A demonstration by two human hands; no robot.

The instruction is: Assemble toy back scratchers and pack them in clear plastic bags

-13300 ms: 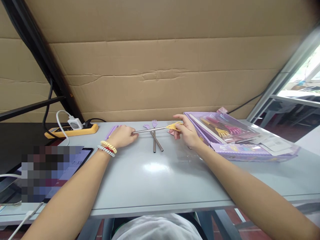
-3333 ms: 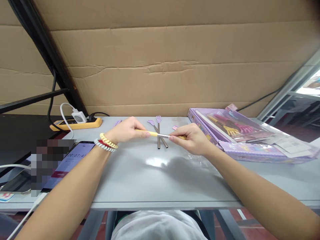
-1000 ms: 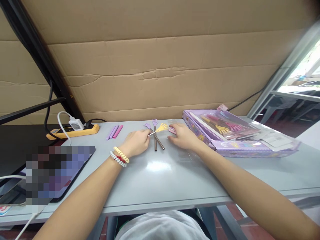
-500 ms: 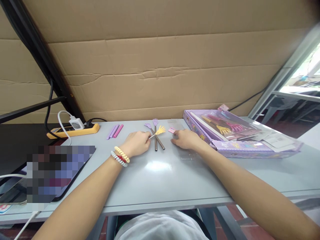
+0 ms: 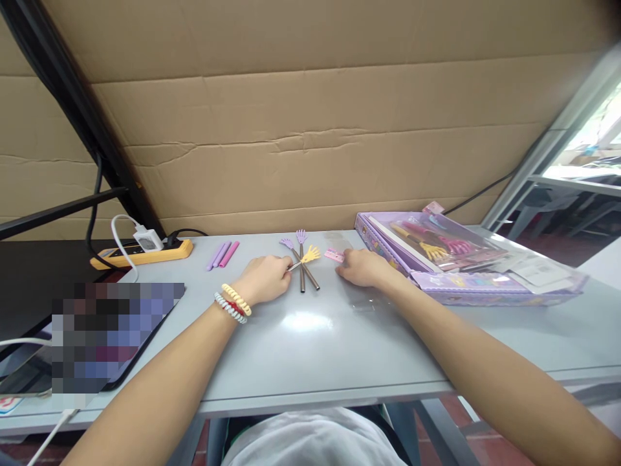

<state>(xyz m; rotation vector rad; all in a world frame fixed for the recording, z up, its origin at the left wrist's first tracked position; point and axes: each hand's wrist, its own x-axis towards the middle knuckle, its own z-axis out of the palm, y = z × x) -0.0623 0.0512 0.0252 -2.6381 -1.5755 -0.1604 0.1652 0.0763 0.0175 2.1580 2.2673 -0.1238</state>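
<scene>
Shifted slightly rightward, my right hand (image 5: 363, 267) meets the pink card (image 5: 334, 255), grip unclear; my left hand (image 5: 266, 278) pinches the yellow-tipped stick (image 5: 310, 255).

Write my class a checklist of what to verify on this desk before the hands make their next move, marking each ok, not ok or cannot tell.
1. Left hand grips the yellow-headed stick: ok.
2. Both purple-headed sticks lie on the desk: ok, crossed.
3. Three small tubes, two purple and one pink, lie together left of the left hand: ok.
4. Right hand is empty: cannot tell; its fingers are at the pink card, grip hidden.
5. Desk beside the right hand is free of clear plastic: not ok.
</scene>
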